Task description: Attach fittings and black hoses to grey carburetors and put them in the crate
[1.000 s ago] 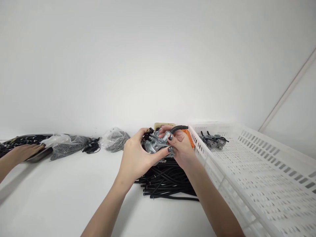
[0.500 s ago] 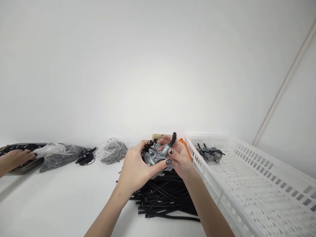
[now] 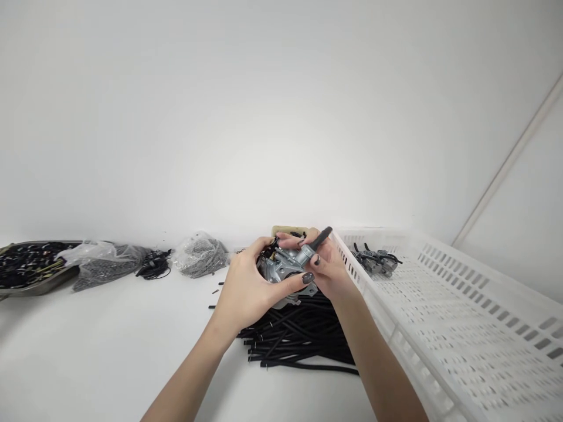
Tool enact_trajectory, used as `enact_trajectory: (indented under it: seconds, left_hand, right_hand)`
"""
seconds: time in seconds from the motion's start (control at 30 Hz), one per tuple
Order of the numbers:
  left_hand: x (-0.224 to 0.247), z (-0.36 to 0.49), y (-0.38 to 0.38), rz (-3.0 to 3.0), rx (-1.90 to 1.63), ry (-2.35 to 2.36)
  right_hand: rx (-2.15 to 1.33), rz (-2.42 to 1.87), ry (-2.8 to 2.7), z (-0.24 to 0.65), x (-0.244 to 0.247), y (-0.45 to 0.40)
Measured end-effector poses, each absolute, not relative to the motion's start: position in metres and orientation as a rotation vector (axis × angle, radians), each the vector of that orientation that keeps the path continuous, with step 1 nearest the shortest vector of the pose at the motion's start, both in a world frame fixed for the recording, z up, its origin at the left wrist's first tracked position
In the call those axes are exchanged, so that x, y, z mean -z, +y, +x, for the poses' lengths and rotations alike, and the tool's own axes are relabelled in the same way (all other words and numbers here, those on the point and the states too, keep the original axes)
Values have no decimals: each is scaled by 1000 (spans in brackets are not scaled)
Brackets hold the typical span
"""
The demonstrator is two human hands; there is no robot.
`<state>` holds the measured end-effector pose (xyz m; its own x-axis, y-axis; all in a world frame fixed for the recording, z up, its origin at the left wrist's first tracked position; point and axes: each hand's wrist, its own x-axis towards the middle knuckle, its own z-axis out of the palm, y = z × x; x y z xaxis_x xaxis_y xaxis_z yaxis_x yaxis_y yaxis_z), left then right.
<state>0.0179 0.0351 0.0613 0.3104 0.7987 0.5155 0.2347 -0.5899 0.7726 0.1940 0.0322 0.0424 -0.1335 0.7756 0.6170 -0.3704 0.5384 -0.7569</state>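
A silver metal carburetor-like part [image 3: 281, 271] is held up between both hands over a pile of black hoses [image 3: 303, 343]. My left hand [image 3: 250, 287] wraps round its left side, thumb across the front. On the right, my right hand [image 3: 329, 266] grips the part near a metal neck, from which a short black tube [image 3: 321, 236] points up and to the right. Some fingers of my right hand are hidden behind the part.
To the right is a white perforated crate [image 3: 440, 316] with similar metal parts [image 3: 376, 262] inside. Leftward lie a bag of small pieces [image 3: 200, 255], black wires [image 3: 153, 264], another bag [image 3: 109, 264] and a metal tray [image 3: 35, 264]. A yellowish container [image 3: 285, 230] stands behind my hands.
The held part has turned slightly, its black tube now leaning further right. Another person's hand has left the tray at the left. The view has shifted slightly.
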Motion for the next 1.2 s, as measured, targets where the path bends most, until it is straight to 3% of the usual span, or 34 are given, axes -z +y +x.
enact_trajectory:
  seconds: [1.2]
  left_hand:
    - [-63,17,34,1977,-1251,871]
  right_hand:
    - [-1069,-274,-1286,180,-37,36]
